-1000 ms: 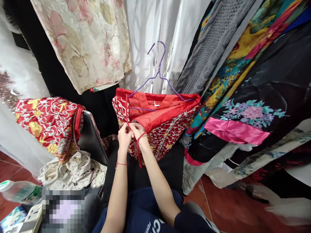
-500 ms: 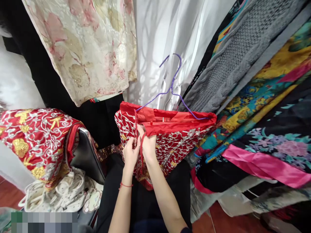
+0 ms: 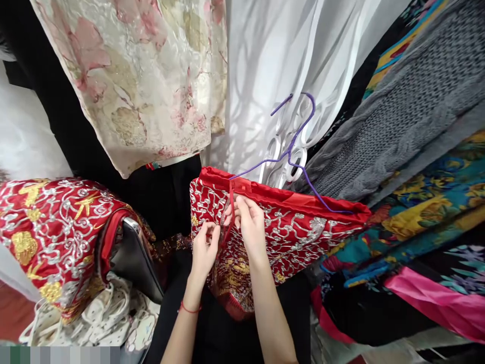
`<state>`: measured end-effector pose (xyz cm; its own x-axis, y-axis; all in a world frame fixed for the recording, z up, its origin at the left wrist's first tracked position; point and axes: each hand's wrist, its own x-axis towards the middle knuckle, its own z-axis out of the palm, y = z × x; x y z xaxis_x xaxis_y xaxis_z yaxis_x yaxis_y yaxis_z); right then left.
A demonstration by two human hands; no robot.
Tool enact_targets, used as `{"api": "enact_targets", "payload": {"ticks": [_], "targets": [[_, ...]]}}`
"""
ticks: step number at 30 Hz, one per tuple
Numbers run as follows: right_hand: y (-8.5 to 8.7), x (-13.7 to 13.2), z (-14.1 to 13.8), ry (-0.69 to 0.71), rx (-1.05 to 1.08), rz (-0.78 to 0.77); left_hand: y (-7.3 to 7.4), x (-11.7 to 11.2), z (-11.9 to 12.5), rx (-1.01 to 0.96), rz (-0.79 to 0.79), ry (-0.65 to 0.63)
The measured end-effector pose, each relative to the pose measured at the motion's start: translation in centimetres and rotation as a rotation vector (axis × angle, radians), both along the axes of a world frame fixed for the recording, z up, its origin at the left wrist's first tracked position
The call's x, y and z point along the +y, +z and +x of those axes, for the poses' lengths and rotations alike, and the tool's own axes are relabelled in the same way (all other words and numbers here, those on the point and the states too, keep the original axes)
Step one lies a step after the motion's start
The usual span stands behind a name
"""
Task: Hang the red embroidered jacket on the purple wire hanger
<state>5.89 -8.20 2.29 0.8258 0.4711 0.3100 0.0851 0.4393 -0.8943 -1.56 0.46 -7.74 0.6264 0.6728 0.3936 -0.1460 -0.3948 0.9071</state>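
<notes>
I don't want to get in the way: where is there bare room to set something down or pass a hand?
A hand might pass before the white curtain, between the floral cloth and the purple hanger. Bare black cloth shows between the forearms, below the embroidered red garment. Crowded: red cloth at left, hanging clothes at right.

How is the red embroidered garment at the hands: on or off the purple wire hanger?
On: both sloping sides of the purple wire hanger reach the top edge of the red embroidered garment.
</notes>
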Motion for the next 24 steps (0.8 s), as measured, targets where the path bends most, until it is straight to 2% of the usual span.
{"api": "enact_targets", "payload": {"ticks": [3, 7, 10, 13, 16, 19, 21, 24], "targets": [[-0.3, -0.7, 0.1, -0.026, -0.046, -0.03, 2.3, -0.1, 0.4, -0.132, -0.016, 0.02], [-1.0, -0.9, 0.3, 0.11, -0.032, -0.116, 5.6, -0.3, 1.2, -0.231, -0.028, -0.018], [-2.1, -1.3, 0.3, 0.209, 0.022, -0.163, 6.4, -0.3, 1.1, -0.207, 0.023, -0.009], [-3.5, -1.6, 0.2, 0.284, 0.061, -0.187, 5.0, -0.7, 0.0, -0.127, 0.013, -0.039], [-4.7, -1.7, -0.2, 0.305, 0.081, -0.185, 2.3, -1.7, -1.4, -0.047, -0.087, -0.077], [-5.9, -1.6, -0.7, 0.315, 0.1, -0.182, -0.2, -2.9, -2.1, -0.062, -0.16, -0.068], [-6.5, -1.6, -0.9, 0.32, 0.128, -0.185, -1.0, -3.2, -2.2, -0.098, -0.215, -0.058], [-7.0, -1.8, -1.2, 0.289, 0.148, -0.176, -1.0, -3.1, -2.3, -0.153, -0.206, 0.024]]}}
